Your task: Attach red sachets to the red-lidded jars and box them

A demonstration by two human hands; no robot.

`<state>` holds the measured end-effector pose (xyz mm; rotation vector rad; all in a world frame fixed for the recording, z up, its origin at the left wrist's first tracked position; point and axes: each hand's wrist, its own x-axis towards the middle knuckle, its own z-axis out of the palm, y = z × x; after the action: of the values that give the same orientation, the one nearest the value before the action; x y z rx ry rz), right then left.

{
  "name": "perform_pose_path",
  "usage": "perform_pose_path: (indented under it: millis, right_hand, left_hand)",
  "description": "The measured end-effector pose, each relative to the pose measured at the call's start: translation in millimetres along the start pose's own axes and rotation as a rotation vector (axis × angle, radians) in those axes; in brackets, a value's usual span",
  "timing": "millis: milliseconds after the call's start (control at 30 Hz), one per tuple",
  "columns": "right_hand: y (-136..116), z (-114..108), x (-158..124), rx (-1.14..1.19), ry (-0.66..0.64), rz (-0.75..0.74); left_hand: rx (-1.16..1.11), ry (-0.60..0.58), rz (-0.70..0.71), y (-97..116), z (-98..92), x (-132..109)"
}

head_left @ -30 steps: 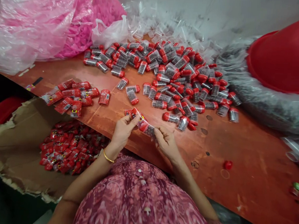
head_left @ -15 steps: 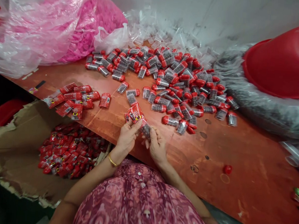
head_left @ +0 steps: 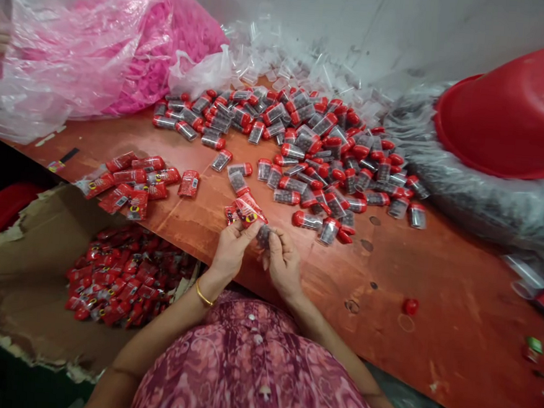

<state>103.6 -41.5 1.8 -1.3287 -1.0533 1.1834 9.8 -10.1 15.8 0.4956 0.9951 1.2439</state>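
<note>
My left hand (head_left: 231, 251) is closed, pinching a red printed wrapper (head_left: 250, 207) between thumb and fingers. Just to its right, the fingertips of my right hand (head_left: 284, 264) are closed on a small clear container (head_left: 263, 236) with dark contents. The container's upper end is at the wrapper; whether it sits inside cannot be made out. Beyond the hands, a loose clear container (head_left: 237, 181) lies on the orange-brown table (head_left: 340, 296). A large heap of red-capped clear containers (head_left: 301, 116) with dark beads spreads behind it. Several red wrapped packs (head_left: 132, 175) lie at the left.
A torn cardboard box (head_left: 26, 261) holding red packs stands below the table's left edge. A plastic bag of pink pieces (head_left: 148, 40) is at the back left. At the right, a red tub (head_left: 515, 115) rests on a bag of dark pieces (head_left: 469, 187). A red cap (head_left: 410, 307) lies nearby.
The red wrapper is now spread flatter and angled differently in my left hand. Less of the dark-filled container shows between my hands. The whole view has shifted slightly.
</note>
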Motion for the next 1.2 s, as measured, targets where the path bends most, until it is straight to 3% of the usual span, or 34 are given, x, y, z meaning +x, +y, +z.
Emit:
perform_pose_path:
  millis: [267, 467, 667, 833, 933, 1033, 1133, 1200]
  right_hand:
    - [4.7, 1.9, 2.5, 0.013, -0.023, 0.005]
    - [5.2, -10.9, 5.9, 0.127, -0.210, 0.008]
    - [0.8, -12.6, 6.9, 0.146, -0.163, 0.047]
    - [1.6, -8.2, 11.7, 0.072, -0.114, 0.036]
    - [6.5, -3.4, 15.0, -0.124, -0.065, -0.060]
    - [7.7, 4.1, 20.2, -0.451, -0.140, -0.221]
    - [3.8, 0.5, 30.2, -0.722, -0.235, -0.460]
    - [2.0, -15.0, 39.2, -0.877, -0.156, -0.543]
  left_hand:
    - [0.082, -0.019, -0.069, 2.2, 4.5, 1.5]
    - [0.007, 0.016, -0.072, 10.5, 0.3, 3.6]
    - [0.095, -0.067, -0.062, -0.4, 0.1, -2.5]
    - [0.050, -0.073, -0.144, -2.8, -4.9, -10.8]
    - [0.022, -0.093, -0.206, 4.9, -17.7, -15.9]
    - [0.078, -0.061, -0.266, 13.9, -37.3, -23.8]
    - [0.170, 0.076, -0.328, 26.7, -70.1, -35.0]
    - [0.242, 0.237, -0.297, 40.8, -104.9, -43.7]
